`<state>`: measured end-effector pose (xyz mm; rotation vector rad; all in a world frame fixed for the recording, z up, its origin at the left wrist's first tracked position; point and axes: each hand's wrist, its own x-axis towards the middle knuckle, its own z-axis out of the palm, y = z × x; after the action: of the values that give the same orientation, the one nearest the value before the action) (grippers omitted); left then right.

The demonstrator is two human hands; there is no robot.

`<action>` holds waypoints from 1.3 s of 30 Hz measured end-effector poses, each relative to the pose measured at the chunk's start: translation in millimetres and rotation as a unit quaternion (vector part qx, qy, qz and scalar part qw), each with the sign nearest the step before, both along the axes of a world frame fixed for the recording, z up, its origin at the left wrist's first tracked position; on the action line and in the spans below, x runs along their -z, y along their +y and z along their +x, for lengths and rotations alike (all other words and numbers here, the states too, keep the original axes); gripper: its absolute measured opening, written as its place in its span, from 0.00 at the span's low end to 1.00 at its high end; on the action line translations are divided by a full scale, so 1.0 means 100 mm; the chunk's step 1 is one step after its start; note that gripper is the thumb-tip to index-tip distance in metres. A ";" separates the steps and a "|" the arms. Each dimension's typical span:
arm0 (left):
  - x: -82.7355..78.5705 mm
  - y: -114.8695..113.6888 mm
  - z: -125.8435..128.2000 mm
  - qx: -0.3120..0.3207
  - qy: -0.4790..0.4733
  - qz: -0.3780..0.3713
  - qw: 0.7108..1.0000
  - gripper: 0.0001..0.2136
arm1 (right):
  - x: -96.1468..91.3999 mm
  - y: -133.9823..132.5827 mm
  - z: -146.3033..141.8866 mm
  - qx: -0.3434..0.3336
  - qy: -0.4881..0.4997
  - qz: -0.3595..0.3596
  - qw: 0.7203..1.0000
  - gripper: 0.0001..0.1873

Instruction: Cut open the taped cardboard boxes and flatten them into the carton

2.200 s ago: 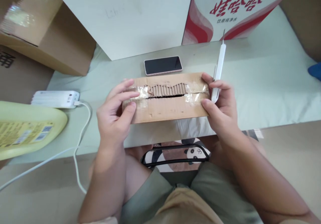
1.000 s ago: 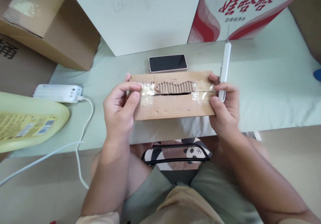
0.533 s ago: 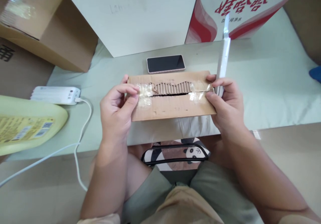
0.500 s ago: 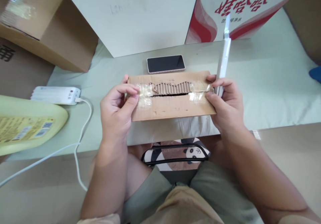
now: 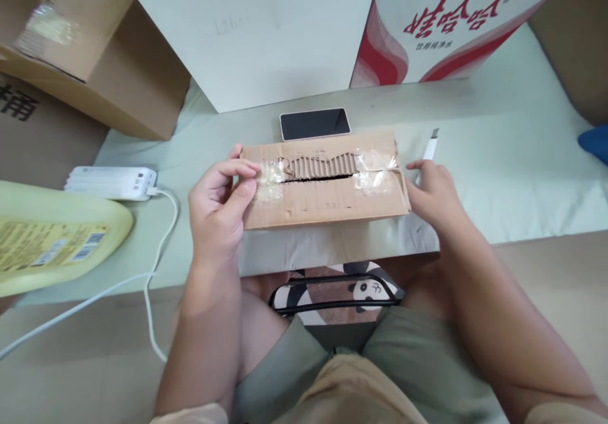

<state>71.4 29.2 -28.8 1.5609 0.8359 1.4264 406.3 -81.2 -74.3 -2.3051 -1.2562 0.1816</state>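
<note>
A small brown cardboard box (image 5: pixel 323 199) is in front of me, with clear tape at both ends of its top seam. Between the tapes the top layer is torn, baring corrugated ridges and a dark slit. My left hand (image 5: pixel 221 199) is closed on the box's left end, thumb and fingers at the taped edge. Just past the right end, my right hand (image 5: pixel 434 196) is closed around a white utility knife (image 5: pixel 430 150). The knife's metal blade points away from me, low over the cloth; its lower part is hidden by the fingers.
Behind the box lies a phone (image 5: pixel 315 124). A white power bank (image 5: pixel 114 182) with a cable (image 5: pixel 161 247) and a yellow-green bottle (image 5: pixel 57 237) are at left. Large cartons stand behind, including a white one (image 5: pixel 266 38) and a red-and-white one (image 5: pixel 441 50).
My right hand has come off the box's right end and lowered the knife, which stood upright before, toward the cloth. My left hand keeps its hold on the box.
</note>
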 end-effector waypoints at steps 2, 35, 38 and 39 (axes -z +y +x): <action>0.01 0.02 -0.01 -0.001 0.000 -0.003 1.000 0.03 | 0.05 0.00 -0.01 0.005 -0.021 -0.051 0.998 0.24; -0.03 -0.02 -0.13 0.190 0.243 0.066 0.949 0.34 | -0.29 -0.22 -0.43 -0.308 -0.035 0.321 0.895 0.37; -0.01 -0.01 -0.10 0.168 0.237 0.073 0.954 0.30 | -0.30 -0.24 -0.43 -0.278 -0.041 0.302 0.911 0.37; 0.00 -0.01 -0.10 0.160 0.232 0.074 0.956 0.29 | -0.31 -0.24 -0.44 -0.278 -0.036 0.299 0.912 0.36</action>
<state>61.6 28.4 -28.5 2.0860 0.7042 0.9161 362.6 -105.5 -43.0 -1.4145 -1.6974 -0.0941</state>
